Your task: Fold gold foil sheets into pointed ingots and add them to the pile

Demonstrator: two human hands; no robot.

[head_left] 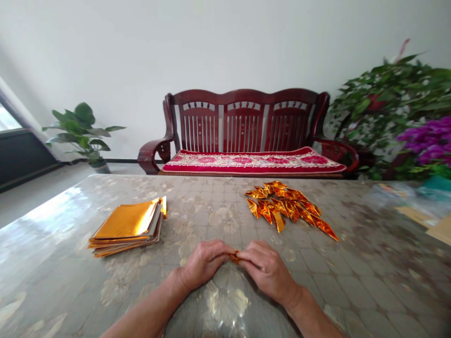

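Near the front middle of the table, my left hand (205, 263) and my right hand (267, 266) meet over a small piece of folded gold foil paper (235, 257). Each hand pinches one side of it between thumb and fingers, so only its middle shows. To the left lies a stack of square gold foil sheets (125, 220), with grey-brown undersides at its edges. Beyond my right hand is a loose pile of folded gold foil pieces (289, 206), pointed at their ends.
A patterned, glossy cover lies over the table (197, 211). Clear plastic bags and brown card (416, 213) rest at its right edge. Behind stands a dark red wooden bench (243, 122) with a red floral cushion (253, 161), between leafy plants (82, 131).
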